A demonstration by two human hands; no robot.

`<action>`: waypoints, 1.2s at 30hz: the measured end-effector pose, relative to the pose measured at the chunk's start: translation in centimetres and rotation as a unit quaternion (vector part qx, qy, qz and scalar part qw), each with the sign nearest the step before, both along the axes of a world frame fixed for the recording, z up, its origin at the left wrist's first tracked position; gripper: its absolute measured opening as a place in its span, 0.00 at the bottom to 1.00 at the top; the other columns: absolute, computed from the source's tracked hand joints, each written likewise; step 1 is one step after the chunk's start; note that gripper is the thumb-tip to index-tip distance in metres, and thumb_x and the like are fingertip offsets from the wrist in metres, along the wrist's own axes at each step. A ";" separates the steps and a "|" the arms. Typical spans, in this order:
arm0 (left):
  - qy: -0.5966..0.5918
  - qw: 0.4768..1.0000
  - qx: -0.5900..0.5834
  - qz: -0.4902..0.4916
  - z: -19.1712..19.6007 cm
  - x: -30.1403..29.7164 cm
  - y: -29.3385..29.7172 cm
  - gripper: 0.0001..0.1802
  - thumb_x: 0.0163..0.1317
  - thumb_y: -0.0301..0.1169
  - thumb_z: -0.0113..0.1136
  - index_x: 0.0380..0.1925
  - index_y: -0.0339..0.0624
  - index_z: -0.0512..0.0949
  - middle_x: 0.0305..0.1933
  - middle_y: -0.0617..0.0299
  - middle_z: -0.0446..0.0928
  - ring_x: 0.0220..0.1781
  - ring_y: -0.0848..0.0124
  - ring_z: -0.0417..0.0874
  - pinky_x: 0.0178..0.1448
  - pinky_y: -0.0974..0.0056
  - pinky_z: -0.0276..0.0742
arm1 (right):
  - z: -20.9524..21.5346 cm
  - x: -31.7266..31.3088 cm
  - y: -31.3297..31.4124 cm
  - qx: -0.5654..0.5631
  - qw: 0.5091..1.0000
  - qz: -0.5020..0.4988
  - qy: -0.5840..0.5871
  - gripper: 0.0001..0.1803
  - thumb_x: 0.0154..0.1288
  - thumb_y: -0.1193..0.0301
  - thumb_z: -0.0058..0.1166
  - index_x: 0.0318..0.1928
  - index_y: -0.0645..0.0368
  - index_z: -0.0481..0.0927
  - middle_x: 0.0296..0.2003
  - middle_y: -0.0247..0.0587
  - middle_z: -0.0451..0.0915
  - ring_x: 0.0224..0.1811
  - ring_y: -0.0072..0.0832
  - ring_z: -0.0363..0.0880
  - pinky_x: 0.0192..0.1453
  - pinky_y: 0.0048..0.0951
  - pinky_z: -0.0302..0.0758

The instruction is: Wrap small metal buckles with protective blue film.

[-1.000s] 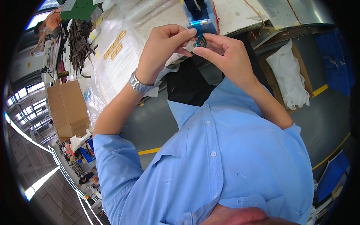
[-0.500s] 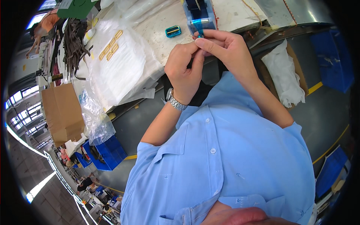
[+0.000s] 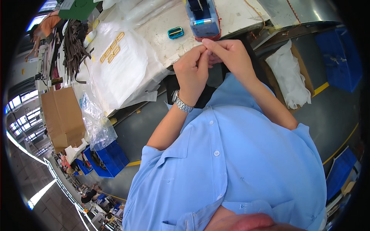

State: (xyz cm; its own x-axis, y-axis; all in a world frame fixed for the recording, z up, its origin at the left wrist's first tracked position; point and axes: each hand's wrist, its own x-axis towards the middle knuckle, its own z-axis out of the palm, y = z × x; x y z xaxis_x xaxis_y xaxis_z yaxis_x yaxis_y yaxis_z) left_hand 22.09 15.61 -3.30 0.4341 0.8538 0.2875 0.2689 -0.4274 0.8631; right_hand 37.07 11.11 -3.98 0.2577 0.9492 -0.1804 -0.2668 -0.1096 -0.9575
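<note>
My left hand (image 3: 191, 70), with a metal watch (image 3: 182, 102) on its wrist, is closed in a pinch at the table's front edge. Against its fingertips press those of my right hand (image 3: 235, 57), also pinched. Whatever lies between the fingers is too small or hidden to make out. Just beyond the hands stands a blue-grey tape dispenser (image 3: 212, 29), with shiny blue tape (image 3: 202, 22) over its front. To its left on the table lies a small oblong ring (image 3: 175, 32), blue-green with a gold bar inside.
Several gold oblong rings (image 3: 112, 47) lie on a white sheet (image 3: 123, 73) at left. Beyond them hang dark straps (image 3: 75, 46). A cardboard box (image 3: 63, 119), a clear plastic bag (image 3: 98, 125) and a blue bin (image 3: 111, 159) stand at left. White cloth (image 3: 289, 75) fills a box at right.
Both hands have drawn back from the dispenser toward my body. The strip of blue tape that ran from the dispenser to my fingers no longer shows between them.
</note>
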 end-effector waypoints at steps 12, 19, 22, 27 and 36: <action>-0.176 0.928 -0.321 -0.060 1.8 -3.4 -1.5 0.09 0.79 0.26 0.62 0.45 0.28 0.83 0.31 0.63 0.83 0.32 0.74 0.88 0.36 0.67 0.88 | 0.4 -0.5 -2.2 0.165 0.933 0.036 -0.317 0.12 0.80 0.70 0.58 0.45 0.66 0.90 0.31 0.46 0.87 0.27 0.28 0.84 0.33 0.32 0.77; -0.002 0.981 -0.186 -0.054 1.9 -5.3 -1.2 0.10 0.75 0.23 0.66 0.52 0.31 0.83 0.42 0.59 0.88 0.38 0.71 0.90 0.41 0.66 0.87 | 1.7 -0.6 -3.1 0.063 0.980 0.100 -0.159 0.09 0.76 0.72 0.61 0.44 0.66 0.90 0.32 0.41 0.90 0.33 0.24 0.92 0.39 0.25 0.83; 0.092 0.982 0.095 -0.132 4.7 -5.6 0.1 0.20 0.66 0.22 0.72 0.58 0.36 0.84 0.50 0.57 0.89 0.46 0.65 0.91 0.48 0.64 0.87 | 2.7 -0.3 -2.9 0.055 0.966 0.150 -0.201 0.10 0.77 0.72 0.60 0.45 0.67 0.90 0.31 0.40 0.90 0.33 0.23 0.91 0.37 0.25 0.83; 0.171 0.932 0.232 -0.219 6.0 -6.7 1.4 0.27 0.57 0.27 0.77 0.59 0.40 0.83 0.52 0.54 0.88 0.50 0.54 0.89 0.53 0.57 0.87 | 2.9 -0.6 -2.8 0.032 0.962 0.187 -0.194 0.11 0.78 0.71 0.60 0.43 0.67 0.90 0.30 0.39 0.89 0.32 0.22 0.90 0.37 0.24 0.82; 0.203 0.935 0.274 -0.098 5.8 -7.3 5.5 0.20 0.57 0.34 0.82 0.48 0.43 0.88 0.43 0.57 0.89 0.42 0.59 0.90 0.46 0.61 0.85 | 2.2 0.2 -1.3 -0.018 0.982 0.187 0.017 0.18 0.83 0.62 0.58 0.57 0.65 0.86 0.40 0.43 0.91 0.41 0.24 0.91 0.47 0.26 0.86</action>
State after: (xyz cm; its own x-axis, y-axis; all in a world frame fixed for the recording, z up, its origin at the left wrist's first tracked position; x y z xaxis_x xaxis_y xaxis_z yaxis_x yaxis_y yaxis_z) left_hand 14.80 21.11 2.50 0.7347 0.5201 0.4355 0.3982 -0.8504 0.3439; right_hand 37.23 9.84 -1.77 -0.1150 0.9691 -0.2183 -0.2336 -0.2400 -0.9422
